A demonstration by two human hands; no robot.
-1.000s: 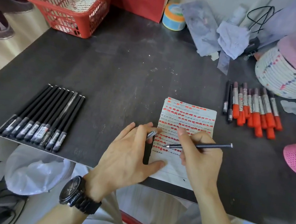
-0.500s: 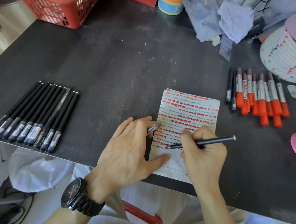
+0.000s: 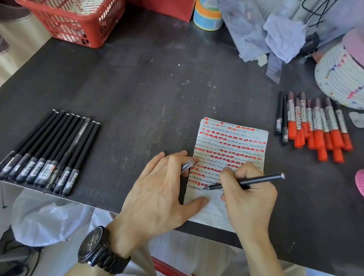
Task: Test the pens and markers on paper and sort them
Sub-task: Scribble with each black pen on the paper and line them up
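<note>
While the pen (image 3: 246,182) has its tip on the paper (image 3: 232,143), at the end of the lowest written line, the right grip (image 3: 248,198) pinches the barrel in a writing hold, fingers curled round it. Paper lies at the near edge of the worktop (image 3: 148,85); its bottom edge looks level with that edge or just over it. Left grip (image 3: 160,189): thumb pressed flat on the paper's lower left, fingers curled on a cap (image 3: 186,167), presumably this pen's.

Step, as judged: test scribble under way; this pen not yet sorted.

Piles: black pens (image 3: 44,152) in a row well to the left, their ends close to the near edge. Orange markers (image 3: 319,129) well to the right, two thin pens (image 3: 282,119) just beside them.

Risks from here:
- Few blank lines remain. A faint mark among dense scribbles could be misread, and the pen sorted wrongly.
- Thumb is the only hold-down seen. If it lifts, the stroke may drag the paper toward the edge.
- Right grip rests over written lines; fresh ink may smear.
- Cap could slip out while that grip also steadies the paper.
- A forearm nudge could roll the black pens off the worktop.
</note>
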